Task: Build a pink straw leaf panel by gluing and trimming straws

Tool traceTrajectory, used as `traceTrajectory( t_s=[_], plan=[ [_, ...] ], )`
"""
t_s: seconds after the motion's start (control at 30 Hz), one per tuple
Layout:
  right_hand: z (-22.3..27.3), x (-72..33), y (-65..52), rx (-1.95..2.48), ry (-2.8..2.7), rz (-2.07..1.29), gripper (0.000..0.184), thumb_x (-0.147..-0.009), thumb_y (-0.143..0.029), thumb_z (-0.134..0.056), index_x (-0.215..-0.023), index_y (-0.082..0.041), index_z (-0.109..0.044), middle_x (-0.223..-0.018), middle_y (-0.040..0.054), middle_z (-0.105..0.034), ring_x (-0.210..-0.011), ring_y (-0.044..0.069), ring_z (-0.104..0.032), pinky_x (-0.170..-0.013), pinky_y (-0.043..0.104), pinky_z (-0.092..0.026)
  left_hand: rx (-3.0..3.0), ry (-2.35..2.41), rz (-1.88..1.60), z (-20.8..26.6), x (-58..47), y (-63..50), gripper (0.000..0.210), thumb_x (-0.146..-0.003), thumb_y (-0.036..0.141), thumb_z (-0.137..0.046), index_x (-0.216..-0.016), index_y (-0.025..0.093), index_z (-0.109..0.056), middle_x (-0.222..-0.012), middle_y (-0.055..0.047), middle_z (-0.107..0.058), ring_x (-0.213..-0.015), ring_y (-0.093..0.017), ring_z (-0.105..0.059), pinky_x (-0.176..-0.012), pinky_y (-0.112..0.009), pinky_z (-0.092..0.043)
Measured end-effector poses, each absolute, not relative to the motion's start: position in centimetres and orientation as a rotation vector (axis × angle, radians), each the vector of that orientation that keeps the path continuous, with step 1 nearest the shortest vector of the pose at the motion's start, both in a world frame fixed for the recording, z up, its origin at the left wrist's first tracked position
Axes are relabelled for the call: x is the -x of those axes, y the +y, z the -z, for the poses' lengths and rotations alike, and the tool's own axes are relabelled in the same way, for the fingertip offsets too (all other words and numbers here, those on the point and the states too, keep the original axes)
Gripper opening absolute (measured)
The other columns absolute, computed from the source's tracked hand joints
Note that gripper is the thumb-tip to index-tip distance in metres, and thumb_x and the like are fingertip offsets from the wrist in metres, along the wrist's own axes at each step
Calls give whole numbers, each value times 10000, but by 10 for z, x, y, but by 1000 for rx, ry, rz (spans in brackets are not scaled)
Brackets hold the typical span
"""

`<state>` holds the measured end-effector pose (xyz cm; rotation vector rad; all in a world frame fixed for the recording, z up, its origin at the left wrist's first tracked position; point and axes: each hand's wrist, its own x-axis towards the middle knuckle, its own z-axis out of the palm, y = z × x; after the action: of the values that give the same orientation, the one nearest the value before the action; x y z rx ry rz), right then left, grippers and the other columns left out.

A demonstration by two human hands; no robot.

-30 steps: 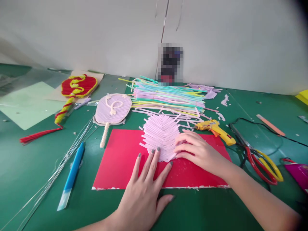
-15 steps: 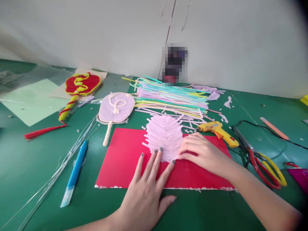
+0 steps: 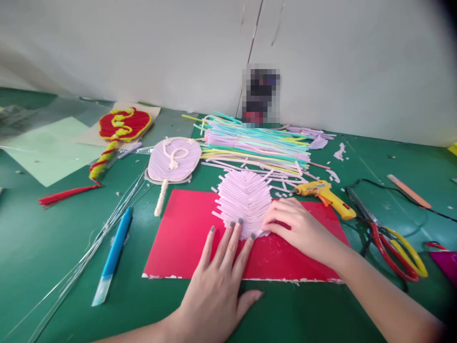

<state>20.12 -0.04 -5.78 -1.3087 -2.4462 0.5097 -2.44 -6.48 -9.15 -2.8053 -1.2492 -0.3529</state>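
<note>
A leaf-shaped panel of lilac pipe-cleaner strips (image 3: 244, 197), set in a herringbone pattern with uneven ends, lies on a red sheet (image 3: 178, 238). My left hand (image 3: 214, 281) is spread flat, its middle fingertips touching the panel's lower edge and its palm over the near edge of the sheet. At the panel's lower right edge, my right hand (image 3: 300, 228) has thumb and fingers pinched together. A lilac pipe cleaner (image 3: 264, 234) shows just under the thumb; the fingers hide most of it.
Behind the panel lies a bundle of coloured pipe cleaners (image 3: 253, 143). A yellow glue gun (image 3: 326, 195) and red-yellow-handled scissors (image 3: 396, 252) are on the right. Leftward are a lilac fan (image 3: 174, 162), a red fan (image 3: 124, 126), thin wires (image 3: 103, 233) and a blue pen-like tool (image 3: 116, 252).
My right hand has shifted slightly at the panel's lower right edge, and my left index fingertip has drawn a little left, away from it. The panel stays in place.
</note>
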Motion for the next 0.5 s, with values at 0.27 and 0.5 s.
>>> traceTrajectory(
  t_s=[0.27,0.5],
  plan=[
    [55,-198,-1,1310,-2520,-442,193,-932,-224,-527,-757,-207,-607,-798,-9,-651,-812,147,-553,-798,311,-364,2807,-1254,342,91,24,-65,672,-900,615,-335,-1417,194,-412,-1491,-133,-380,-1401,-291,-281,-1112,-501,-228],
    [51,-194,-1,1287,-2616,-334,212,-943,-212,-497,-750,-188,-580,-785,6,-622,-800,156,-531,-811,323,-345,2813,-1260,321,90,24,-64,673,-905,610,-327,-1422,186,-403,-1496,-141,-367,-1395,-298,-292,-1110,-510,-228]
  ],
)
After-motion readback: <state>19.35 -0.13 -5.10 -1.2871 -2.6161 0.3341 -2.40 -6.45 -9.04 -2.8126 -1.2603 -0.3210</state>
